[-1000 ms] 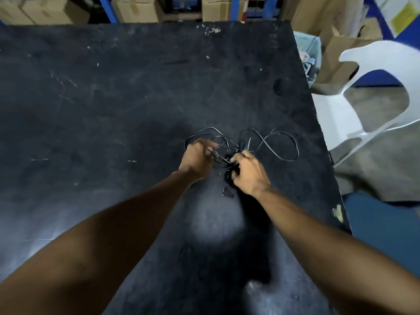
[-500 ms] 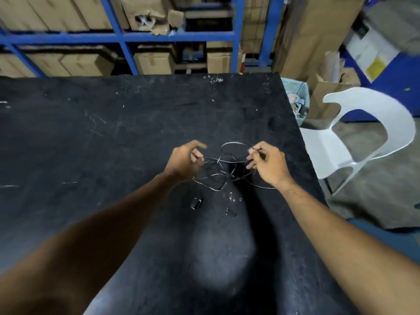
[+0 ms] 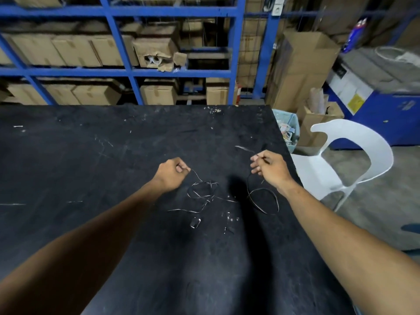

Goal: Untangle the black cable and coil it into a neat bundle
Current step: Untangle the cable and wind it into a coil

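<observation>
A thin black cable point(image 3: 263, 189) lies in loose loops on the black table point(image 3: 91, 167) between my hands. My left hand point(image 3: 171, 172) pinches one strand of it, which runs down to a tangle point(image 3: 202, 192) at the middle. My right hand point(image 3: 269, 167) pinches another strand, and a loop hangs from it near the table's right edge. Two small black end pieces point(image 3: 196, 222) point(image 3: 228, 229) rest on the table just below the tangle. Both hands are held apart, slightly above the surface.
A white plastic chair point(image 3: 354, 160) stands off the table's right edge, beside a bin point(image 3: 287, 130) of scraps. Blue racking point(image 3: 236, 53) with cardboard boxes runs behind the table's far edge. Small white specks dot the tabletop.
My hands have drawn apart, left going left and right going right, spreading the cable out from a tight clump. My head has tilted up, bringing the shelving into view.
</observation>
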`<state>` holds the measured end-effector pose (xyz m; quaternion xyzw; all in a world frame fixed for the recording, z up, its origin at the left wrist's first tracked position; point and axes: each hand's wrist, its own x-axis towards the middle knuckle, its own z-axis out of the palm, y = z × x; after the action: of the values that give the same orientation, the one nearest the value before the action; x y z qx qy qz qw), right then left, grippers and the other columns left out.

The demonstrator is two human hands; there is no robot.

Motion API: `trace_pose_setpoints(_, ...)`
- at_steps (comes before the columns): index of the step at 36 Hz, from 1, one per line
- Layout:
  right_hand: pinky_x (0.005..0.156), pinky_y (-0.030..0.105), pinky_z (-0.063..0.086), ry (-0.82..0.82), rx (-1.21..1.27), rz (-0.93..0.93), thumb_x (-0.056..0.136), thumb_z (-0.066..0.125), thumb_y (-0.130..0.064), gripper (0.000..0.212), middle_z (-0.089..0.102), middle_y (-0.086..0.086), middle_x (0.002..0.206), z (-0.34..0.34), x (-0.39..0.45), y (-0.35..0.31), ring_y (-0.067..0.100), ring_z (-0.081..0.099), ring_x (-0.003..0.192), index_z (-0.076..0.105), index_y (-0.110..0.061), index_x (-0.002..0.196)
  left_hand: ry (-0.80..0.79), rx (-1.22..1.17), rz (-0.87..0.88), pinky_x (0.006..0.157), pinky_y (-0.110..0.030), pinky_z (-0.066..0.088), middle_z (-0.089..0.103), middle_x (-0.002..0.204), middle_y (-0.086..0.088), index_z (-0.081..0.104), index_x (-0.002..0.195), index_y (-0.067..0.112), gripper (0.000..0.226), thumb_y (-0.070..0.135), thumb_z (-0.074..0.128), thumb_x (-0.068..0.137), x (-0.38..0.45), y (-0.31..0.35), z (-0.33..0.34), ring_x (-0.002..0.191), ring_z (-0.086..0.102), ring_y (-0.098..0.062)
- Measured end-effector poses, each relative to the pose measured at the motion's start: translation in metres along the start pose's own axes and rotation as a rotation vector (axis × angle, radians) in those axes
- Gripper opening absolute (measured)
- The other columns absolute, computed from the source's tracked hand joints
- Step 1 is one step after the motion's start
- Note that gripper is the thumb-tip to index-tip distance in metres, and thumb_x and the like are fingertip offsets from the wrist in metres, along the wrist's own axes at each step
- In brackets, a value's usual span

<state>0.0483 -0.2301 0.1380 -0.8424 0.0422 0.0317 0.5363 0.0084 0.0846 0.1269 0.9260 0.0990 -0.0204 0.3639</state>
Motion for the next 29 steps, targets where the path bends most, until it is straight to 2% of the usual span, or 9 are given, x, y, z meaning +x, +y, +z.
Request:
trace_pose_setpoints(6, 0.063, 0.015, 0.051, -0.087, -0.07, -0.079, 0.1, 0.066, -0.01, 0.013, 0.077, 0.013, 0.083, 0.008, -0.006, -0.008, 0.019, 0.07, 0.065, 0.075, -0.005, 0.092, 0.065, -0.032, 0.151, 0.099, -0.03, 0.049, 0.057, 0.112, -0.008, 0.068, 0.117, 0.016, 0.023, 0.011, 0.069, 0.094, -0.004, 0.012, 0.011, 0.088, 0.058, -0.015)
trace_pose_setpoints(11, 0.068, 0.022, 0.055, -0.182, -0.168, -0.198, 0.099, 0.068, -0.016, 0.011, 0.077, 0.002, 0.078, 0.009, -0.011, -0.028, 0.017, 0.073, 0.064, 0.076, -0.013, 0.091, -0.052, -0.09, 0.353, 0.112, -0.033, 0.04, 0.057, 0.135, -0.006, 0.054, 0.143, 0.017, 0.053, 0.019, 0.072, 0.094, -0.006, 0.054, 0.014, 0.125, 0.053, -0.016)
trace_pose_setpoints(13, 0.074, 0.026, 0.057, -0.219, -0.222, -0.28, 0.098, 0.068, -0.018, 0.012, 0.076, -0.004, 0.075, 0.007, -0.01, -0.04, 0.015, 0.073, 0.066, 0.075, -0.019, 0.089, -0.166, -0.127, 0.357, 0.099, -0.026, 0.043, 0.064, 0.13, -0.001, 0.051, 0.146, 0.022, 0.054, 0.028, 0.07, 0.096, -0.008, 0.078, 0.01, 0.113, 0.06, -0.009)
trace_pose_setpoints(15, 0.076, 0.028, 0.054, -0.234, -0.267, -0.371, 0.096, 0.071, -0.017, 0.011, 0.074, -0.007, 0.072, 0.004, -0.01, -0.056, 0.009, 0.069, 0.066, 0.075, -0.022, 0.087, -0.26, -0.124, 0.326, 0.084, -0.026, 0.045, 0.074, 0.101, 0.001, 0.058, 0.135, 0.027, 0.035, 0.038, 0.062, 0.101, -0.009, 0.1, 0.007, 0.089, 0.065, -0.007)
trace_pose_setpoints(17, 0.073, 0.026, 0.051, -0.242, -0.298, -0.429, 0.093, 0.073, -0.014, 0.012, 0.071, -0.008, 0.07, 0.001, -0.007, -0.071, 0.007, 0.064, 0.065, 0.075, -0.021, 0.085, -0.288, -0.135, 0.285, 0.08, -0.033, 0.053, 0.066, 0.074, 0.001, 0.064, 0.112, 0.025, 0.024, 0.044, 0.054, 0.105, -0.005, 0.113, 0.003, 0.072, 0.066, -0.014)
trace_pose_setpoints(19, 0.069, 0.022, 0.048, -0.251, -0.313, -0.46, 0.094, 0.075, -0.016, 0.011, 0.072, -0.007, 0.069, -0.003, -0.005, -0.085, 0.005, 0.06, 0.064, 0.076, -0.021, 0.083, -0.329, -0.293, 0.2, 0.063, -0.037, 0.052, 0.046, 0.065, 0.005, 0.057, 0.096, 0.016, 0.033, 0.046, 0.048, 0.107, -0.001, 0.121, -0.003, 0.055, 0.052, -0.017)
trace_pose_setpoints(22, 0.069, 0.02, 0.046, -0.286, -0.283, -0.474, 0.092, 0.078, -0.018, 0.006, 0.078, 0.0, 0.077, -0.013, 0.001, -0.104, 0.003, 0.059, 0.068, 0.081, -0.021, 0.088, -0.416, -0.495, 0.101, 0.047, -0.029, 0.028, 0.033, 0.057, 0.005, 0.053, 0.09, 0.016, 0.033, 0.038, 0.042, 0.111, 0.001, 0.136, -0.026, 0.05, 0.028, -0.014)
trace_pose_setpoints(26, 0.071, 0.025, 0.05, -0.352, -0.069, -0.422, 0.091, 0.079, -0.013, 0.003, 0.069, 0.024, 0.079, -0.025, 0.006, -0.128, 0.012, 0.06, 0.07, 0.08, -0.01, 0.091, -0.593, -0.583, -0.012, 0.039, -0.022, 0.018, 0.025, 0.053, 0.007, 0.062, 0.092, 0.004, 0.043, 0.031, 0.035, 0.112, -0.002, 0.146, -0.057, 0.044, 0.021, -0.008)
trace_pose_setpoints(29, 0.065, 0.024, 0.052, -0.412, 0.153, -0.328, 0.089, 0.079, -0.005, 0.004, 0.061, 0.018, 0.075, -0.031, 0.008, -0.141, 0.013, 0.059, 0.063, 0.078, -0.009, 0.09, -0.705, -0.793, -0.055, 0.042, -0.021, 0.013, 0.022, 0.055, 0.009, 0.056, 0.083, 0.009, 0.039, 0.028, 0.038, 0.111, -0.01, 0.147, -0.073, 0.047, 0.016, -0.006)
